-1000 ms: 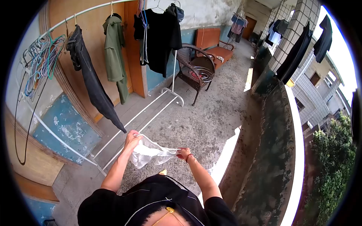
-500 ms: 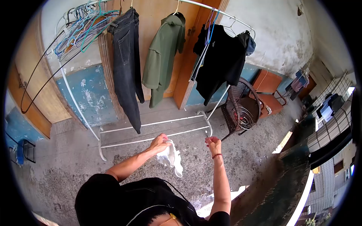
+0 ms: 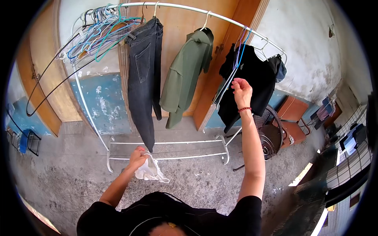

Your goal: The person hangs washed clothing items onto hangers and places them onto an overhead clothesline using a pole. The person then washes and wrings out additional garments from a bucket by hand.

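Note:
A thin white garment (image 3: 149,170) hangs from my left hand (image 3: 138,158), whose fingers are closed on its upper edge, low in front of the rack. My right hand (image 3: 241,93), with a red bracelet at the wrist, is raised in front of a black shirt (image 3: 258,74). Its fingers are bent close together beside the blue and purple hangers (image 3: 239,59) on the rail; whether they touch a hanger or hold anything is too small to tell. Dark grey jeans (image 3: 142,74) and a green garment (image 3: 184,74) hang from the white rail (image 3: 189,8).
Many hangers (image 3: 98,33) are bunched at the rail's left end. The rack's white lower bars (image 3: 169,157) stand near the floor. Behind its right end are a wicker chair (image 3: 271,131) and a reddish-brown seat (image 3: 293,128). A tiled wall (image 3: 348,157) is at the right.
My right hand has let go of the white garment and risen to the hangers by the black shirt. My left hand has kept the garment and moved left. The view has turned toward the rack.

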The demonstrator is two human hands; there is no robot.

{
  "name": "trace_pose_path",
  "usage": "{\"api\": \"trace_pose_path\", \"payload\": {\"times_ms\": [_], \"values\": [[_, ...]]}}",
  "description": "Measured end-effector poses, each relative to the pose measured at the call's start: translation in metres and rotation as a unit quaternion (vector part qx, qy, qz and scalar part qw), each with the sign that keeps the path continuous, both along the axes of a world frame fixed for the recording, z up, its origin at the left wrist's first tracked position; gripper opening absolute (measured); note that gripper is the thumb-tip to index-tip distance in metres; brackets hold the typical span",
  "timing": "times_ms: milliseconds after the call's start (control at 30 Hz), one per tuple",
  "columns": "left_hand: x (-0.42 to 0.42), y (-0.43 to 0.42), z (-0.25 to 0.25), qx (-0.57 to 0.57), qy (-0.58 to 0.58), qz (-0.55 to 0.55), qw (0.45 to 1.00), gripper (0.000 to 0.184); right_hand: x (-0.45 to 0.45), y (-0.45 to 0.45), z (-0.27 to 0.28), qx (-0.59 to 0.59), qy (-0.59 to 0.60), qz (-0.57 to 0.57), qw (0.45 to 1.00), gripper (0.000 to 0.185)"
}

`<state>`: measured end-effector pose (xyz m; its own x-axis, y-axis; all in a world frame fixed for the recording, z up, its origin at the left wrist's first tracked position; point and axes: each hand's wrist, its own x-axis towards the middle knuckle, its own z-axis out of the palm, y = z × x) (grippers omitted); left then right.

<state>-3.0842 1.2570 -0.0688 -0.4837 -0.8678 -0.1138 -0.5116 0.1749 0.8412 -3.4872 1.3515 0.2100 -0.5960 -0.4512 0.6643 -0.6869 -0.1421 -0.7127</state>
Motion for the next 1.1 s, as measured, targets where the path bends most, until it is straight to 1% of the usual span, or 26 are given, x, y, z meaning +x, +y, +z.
{"api": "trace_pose_path", "payload": {"times_ms": [67,133,167,200,267,300,333,400,467,500,533,567,600,667,700,733,800,833,867,900,933,967,1000,1033,1067,1100], "values": [[0.019,-0.015,-0.004,-0.041,0.004,0.057,0.998,0.035,-0.030,-0.033,0.015,-0.001,0.033,-0.067,0.997,0.015],[0.036,-0.027,-0.001,-0.043,0.009,0.073,0.996,0.034,-0.061,-0.061,0.038,-0.021,0.055,-0.140,0.988,0.017],[0.043,-0.033,-0.004,-0.046,0.009,0.089,0.995,0.034,-0.082,-0.077,0.042,-0.018,0.042,-0.164,0.985,0.019],[0.050,-0.039,-0.005,-0.047,0.015,0.091,0.995,0.034,-0.098,-0.089,0.052,-0.001,0.051,-0.186,0.981,0.021],[0.061,-0.048,-0.011,-0.059,-0.013,0.120,0.991,0.034,-0.117,-0.110,0.064,0.021,0.108,-0.238,0.965,0.022],[0.064,-0.049,-0.008,-0.062,-0.009,0.122,0.991,0.034,-0.130,-0.121,0.067,0.025,0.099,-0.236,0.966,0.025],[0.067,-0.051,-0.005,-0.053,0.003,0.132,0.990,0.034,-0.128,-0.128,0.074,0.056,0.122,-0.280,0.951,0.024],[0.072,-0.055,-0.002,-0.048,0.017,0.141,0.989,0.034,-0.128,-0.136,0.084,0.190,0.066,-0.284,0.937,0.023],[0.075,-0.061,-0.004,-0.025,-0.004,0.162,0.986,0.034,-0.124,-0.148,0.089,0.219,0.031,-0.332,0.917,0.022],[0.078,-0.066,-0.015,-0.058,-0.019,0.164,0.985,0.035,-0.127,-0.153,0.088,0.228,0.025,-0.327,0.917,0.022],[0.080,-0.070,-0.023,-0.059,-0.019,0.163,0.985,0.035,-0.131,-0.156,0.087,0.238,0.019,-0.323,0.916,0.023],[0.081,-0.075,-0.031,-0.063,-0.018,0.161,0.985,0.035,-0.135,-0.160,0.085,0.221,0.000,-0.323,0.920,0.024],[0.080,-0.077,-0.033,-0.067,-0.017,0.160,0.985,0.035,-0.133,-0.161,0.086,0.206,-0.006,-0.347,0.915,0.023],[0.071,-0.067,-0.003,-0.060,-0.023,0.150,0.987,0.035,-0.142,-0.165,0.086,0.155,-0.023,-0.396,0.905,0.021],[0.066,-0.064,0.008,-0.053,-0.029,0.141,0.988,0.035,-0.141,-0.162,0.089,0.135,-0.004,-0.404,0.905,0.021],[0.062,-0.065,0.005,-0.052,-0.029,0.138,0.989,0.035,-0.141,-0.158,0.093,0.115,0.014,-0.412,0.904,0.021],[0.049,-0.068,-0.012,0.035,0.042,0.105,0.993,0.035,-0.133,-0.142,0.100,0.094,0.084,-0.417,0.900,0.022],[0.039,-0.070,-0.023,0.037,0.039,0.095,0.994,0.035,-0.134,-0.134,0.102,0.076,0.088,-0.406,0.907,0.022],[0.028,-0.071,-0.035,0.009,0.023,0.060,0.998,0.034,-0.135,-0.125,0.101,0.061,0.092,-0.395,0.912,0.022],[0.019,-0.068,-0.041,-0.018,0.008,0.023,1.000,0.034,-0.125,-0.111,0.100,0.031,0.089,-0.361,0.928,0.022],[0.008,-0.059,-0.030,-0.015,0.003,0.007,1.000,0.034,-0.113,-0.096,0.092,-0.017,0.051,-0.323,0.945,0.021],[-0.008,-0.047,-0.009,-0.011,-0.017,-0.023,1.000,0.033,-0.089,-0.074,0.085,-0.023,-0.004,-0.278,0.960,0.020],[-0.024,-0.040,0.003,-0.010,-0.038,-0.063,0.997,0.033,-0.085,-0.055,0.067,-0.062,-0.037,-0.210,0.975,0.020],[-0.038,-0.041,-0.020,-0.060,-0.013,-0.104,0.993,0.033,-0.052,-0.027,0.053,-0.104,-0.048,-0.156,0.981,0.016],[-0.054,-0.037,-0.018,-0.061,-0.020,-0.155,0.986,0.033,-0.041,0.000,0.025,-0.107,-0.052,-0.132,0.984,0.015],[-0.073,-0.028,-0.011,-0.028,-0.022,-0.163,0.986,0.033,-0.010,0.029,0.002,-0.124,-0.091,-0.125,0.980,0.015]]}}
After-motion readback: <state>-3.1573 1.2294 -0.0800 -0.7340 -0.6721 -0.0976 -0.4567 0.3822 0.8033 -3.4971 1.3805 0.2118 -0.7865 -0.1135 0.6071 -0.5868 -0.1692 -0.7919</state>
